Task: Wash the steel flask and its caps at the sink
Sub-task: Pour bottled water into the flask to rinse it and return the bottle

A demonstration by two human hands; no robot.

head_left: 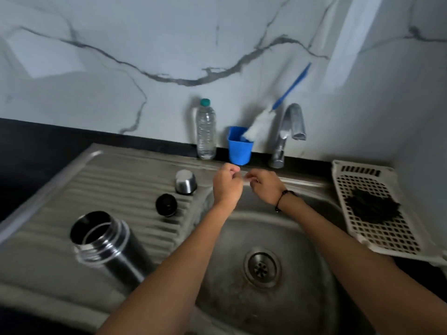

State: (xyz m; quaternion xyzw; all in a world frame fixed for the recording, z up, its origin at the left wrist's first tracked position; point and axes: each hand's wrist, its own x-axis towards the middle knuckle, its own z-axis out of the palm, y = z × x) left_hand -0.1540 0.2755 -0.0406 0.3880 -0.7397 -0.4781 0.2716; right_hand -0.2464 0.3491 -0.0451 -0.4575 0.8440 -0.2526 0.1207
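Over the sink's (pixel 314 238) far rim, left hand (pixel 227 186) and right hand (pixel 264 187) loosely curled, almost touching, grip unclear; flask (pixel 108 247), caps (pixel 185 182) well left on drainboard (pixel 60 206).

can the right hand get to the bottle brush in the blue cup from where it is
Probably yes. The right hand is over the sink's back edge, the bottle brush in the blue cup stands just behind, and nothing lies between them.
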